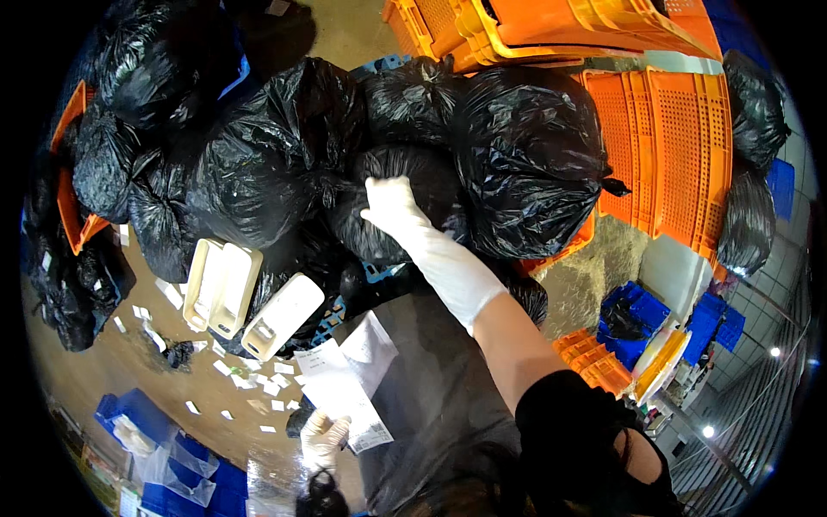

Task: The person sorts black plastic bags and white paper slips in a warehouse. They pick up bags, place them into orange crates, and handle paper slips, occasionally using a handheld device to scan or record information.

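Note:
My left hand [321,437], in a pale glove, pinches printed paper slips [342,388] at their lower end. The sheets bear writing and square printed codes; one is folded or lies behind another. Reaching forward, my right hand [391,203] wears a long white glove with its fingers curled. It is over a round black plastic bag [408,161], and whether the fingers grip the film is hidden. A larger knotted black bag [530,161] bulges to the right of that hand. More full black bags [258,187] are piled to its left.
Orange perforated crates [688,148] stand stacked at the right and top. Off-white plastic bins [284,316] lean against the bags. Small paper scraps [265,381] litter the wet floor [213,446]. Blue crates [194,472] sit at lower left, and others [636,307] at right.

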A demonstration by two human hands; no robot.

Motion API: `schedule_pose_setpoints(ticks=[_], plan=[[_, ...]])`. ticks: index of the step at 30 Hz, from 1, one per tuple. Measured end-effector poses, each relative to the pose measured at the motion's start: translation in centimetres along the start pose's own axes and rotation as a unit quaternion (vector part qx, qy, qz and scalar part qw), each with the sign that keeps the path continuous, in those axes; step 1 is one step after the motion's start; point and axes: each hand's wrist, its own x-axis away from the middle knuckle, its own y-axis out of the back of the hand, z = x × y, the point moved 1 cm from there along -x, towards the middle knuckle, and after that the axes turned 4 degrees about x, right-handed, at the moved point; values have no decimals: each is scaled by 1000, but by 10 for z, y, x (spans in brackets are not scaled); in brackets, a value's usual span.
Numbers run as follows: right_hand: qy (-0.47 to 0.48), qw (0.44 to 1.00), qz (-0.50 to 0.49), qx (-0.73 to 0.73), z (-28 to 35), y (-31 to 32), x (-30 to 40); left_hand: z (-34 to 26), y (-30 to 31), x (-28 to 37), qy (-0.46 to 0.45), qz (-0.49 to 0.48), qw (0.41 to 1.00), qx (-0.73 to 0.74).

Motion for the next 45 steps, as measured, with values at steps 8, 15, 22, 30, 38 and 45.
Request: schedule_pose_setpoints(ticks=[8,15,22,30,38,45], plan=[[7,967,-81,-243,42,-31,193,-66,8,8,-79,-4,992,-96],[28,935,-66,-347,45,2,366,-141,-32,13,-104,45,976,-189],[-344,827,-49,-442,33,-46,514,-167,-104,-5,-155,158,935,-278],[-667,381,-160,-620,125,-120,598,-142,-196,-1,-103,208,895,-380],[-759,193,-109,-613,241,-248,700,-119,-242,-6,-346,304,432,-776],[-750,135,162,-627,367,-337,588,-41,-275,10,20,244,808,-536]])
